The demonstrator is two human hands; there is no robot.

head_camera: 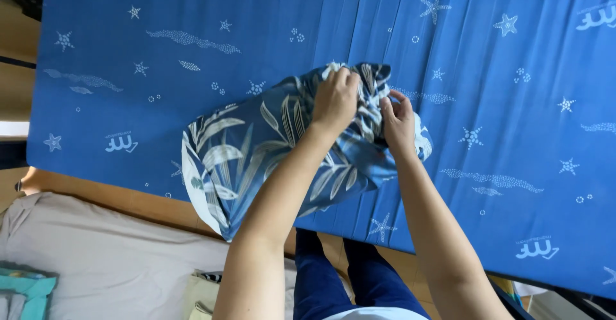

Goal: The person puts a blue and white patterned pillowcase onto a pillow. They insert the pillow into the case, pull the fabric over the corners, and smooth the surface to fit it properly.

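Left hand: I had it closed in a fist on the bunched open end of the pillowcase; knuckles up, fingers buried in the gathered cloth.
Right hand: I pinched the same bunched edge just beside my left; fingers curled narrow around a fold, thumb on top.
Pillowcase: blue with pale leaf print; it lay on the blue mattress, plump towards its closed end, which hung a little past the mattress edge nearest me; the gathered end pointed away from me.
Mattress: blue cover printed with white starfish and dotted shapes; it filled most of the view.
Wooden edge: a light brown strip ran along the near side of the mattress.
Grey sheet: it lay below that, at lower left; a teal cloth sat at its corner.
My legs: in dark blue trousers, between my forearms.
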